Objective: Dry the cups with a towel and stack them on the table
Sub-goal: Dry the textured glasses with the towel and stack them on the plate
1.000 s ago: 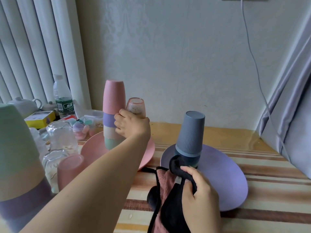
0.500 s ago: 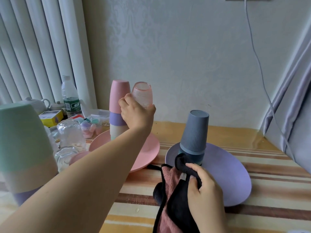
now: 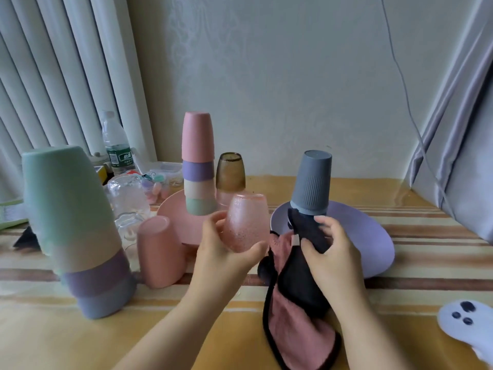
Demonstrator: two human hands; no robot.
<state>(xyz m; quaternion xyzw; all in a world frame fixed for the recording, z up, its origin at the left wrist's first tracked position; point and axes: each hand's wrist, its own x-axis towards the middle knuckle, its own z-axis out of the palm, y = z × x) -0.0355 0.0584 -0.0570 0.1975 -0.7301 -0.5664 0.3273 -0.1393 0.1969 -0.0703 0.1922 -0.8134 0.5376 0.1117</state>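
Note:
My left hand (image 3: pixel 222 252) grips a pink textured glass cup (image 3: pixel 246 222), held upside down above the table in the middle of the view. Close to its right, my right hand (image 3: pixel 329 252) holds a black and pink towel (image 3: pixel 296 303) that hangs down to the table. Behind the towel, a stack of grey cups (image 3: pixel 312 182) stands upside down on a purple plate (image 3: pixel 373 236). A tall stack of pink, purple, beige and green cups (image 3: pixel 198 164) stands on a pink plate (image 3: pixel 170 212), with a brown glass (image 3: pixel 230 170) on another glass beside it.
A large cup stack (image 3: pixel 77 222) stands near left, with a single pink cup (image 3: pixel 160 252) and clear glasses (image 3: pixel 128 201) beside it. A water bottle (image 3: pixel 116 145) and small clutter sit at the back left. A white object (image 3: pixel 469 321) lies at the right edge. Curtains hang on both sides.
My left hand lifted the pink glass away from the pink plate and brought it down and right, next to the towel. The brown glass behind it is now uncovered.

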